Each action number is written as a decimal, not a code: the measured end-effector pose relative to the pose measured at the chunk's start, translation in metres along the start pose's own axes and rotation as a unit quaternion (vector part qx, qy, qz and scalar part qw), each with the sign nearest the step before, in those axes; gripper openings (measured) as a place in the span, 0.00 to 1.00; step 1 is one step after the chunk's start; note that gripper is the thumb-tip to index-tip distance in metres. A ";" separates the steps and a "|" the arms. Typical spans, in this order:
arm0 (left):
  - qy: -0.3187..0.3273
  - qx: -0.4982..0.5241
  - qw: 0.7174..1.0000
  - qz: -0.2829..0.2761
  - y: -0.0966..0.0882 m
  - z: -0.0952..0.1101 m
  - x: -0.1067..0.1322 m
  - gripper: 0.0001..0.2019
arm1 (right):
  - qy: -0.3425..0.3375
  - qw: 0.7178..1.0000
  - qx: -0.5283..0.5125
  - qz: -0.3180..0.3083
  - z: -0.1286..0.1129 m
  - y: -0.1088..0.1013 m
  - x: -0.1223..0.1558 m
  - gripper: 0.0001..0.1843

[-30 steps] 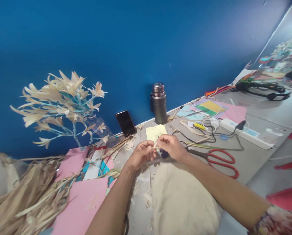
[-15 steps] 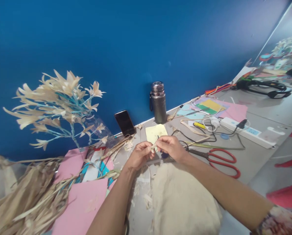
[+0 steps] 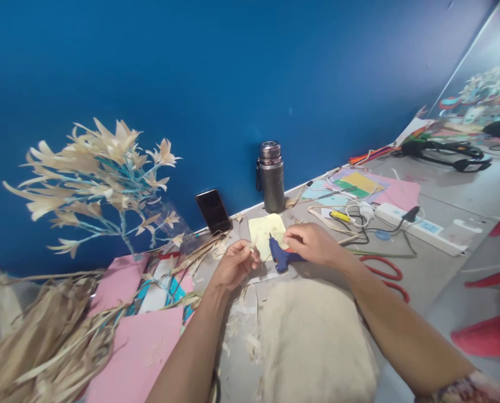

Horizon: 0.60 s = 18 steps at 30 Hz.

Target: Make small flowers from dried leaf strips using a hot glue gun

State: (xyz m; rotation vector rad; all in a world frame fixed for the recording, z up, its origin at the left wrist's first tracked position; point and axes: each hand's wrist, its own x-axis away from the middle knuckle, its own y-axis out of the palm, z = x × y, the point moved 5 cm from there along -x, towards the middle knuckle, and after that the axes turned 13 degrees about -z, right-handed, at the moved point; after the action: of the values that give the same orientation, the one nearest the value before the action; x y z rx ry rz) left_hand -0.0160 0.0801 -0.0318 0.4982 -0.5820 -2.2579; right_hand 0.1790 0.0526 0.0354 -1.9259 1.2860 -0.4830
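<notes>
My left hand (image 3: 236, 264) pinches a small pale piece of dried husk (image 3: 250, 244) between thumb and fingertips. To its right, a blue glue gun (image 3: 279, 256) has its dark nozzle pointing away over a yellow sheet (image 3: 262, 228). My right hand (image 3: 312, 243) hovers over the back of the glue gun with its fingers curled together. Whether anything sits in those fingers is hidden. Red-handled scissors (image 3: 386, 268) lie behind my right forearm, their blades covered by it.
A pale cloth (image 3: 312, 341) covers the near side. Husk flowers (image 3: 107, 184) on blue stems stand left, above pink sheets (image 3: 136, 352) and dried husks (image 3: 44, 336). A phone (image 3: 213, 211) and a flask (image 3: 272, 176) stand by the wall. A power strip (image 3: 421, 226) with cords lies right.
My hands, together at the husk piece before, have parted. The right hand has moved right, baring the glue gun; the left keeps the piece.
</notes>
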 end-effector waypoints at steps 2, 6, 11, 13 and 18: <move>0.016 0.016 0.999 0.045 -0.005 0.001 -0.001 0.11 | 0.025 0.991 0.122 -0.039 0.002 -0.002 0.002 0.08; 0.048 0.032 0.986 0.153 -0.015 0.005 -0.002 0.13 | 0.055 0.962 0.245 -0.108 0.007 0.015 -0.003 0.07; 0.034 0.019 0.983 0.182 -0.021 0.002 -0.001 0.15 | 0.079 0.945 0.280 -0.148 0.014 0.030 -0.009 0.13; 0.010 0.002 0.983 0.181 -0.024 -0.002 -0.001 0.15 | 0.084 0.945 0.276 -0.151 0.016 0.031 -0.008 0.15; -0.008 -0.022 0.983 0.183 -0.028 -0.009 -0.002 0.16 | 0.073 0.948 0.267 -0.157 0.016 0.028 -0.005 0.11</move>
State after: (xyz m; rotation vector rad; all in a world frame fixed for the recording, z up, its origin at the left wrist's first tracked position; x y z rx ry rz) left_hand -0.0261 0.0966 -0.0535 0.3212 -0.5790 -1.9219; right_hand 0.1698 0.0577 0.0042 -1.6450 0.8150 -1.0379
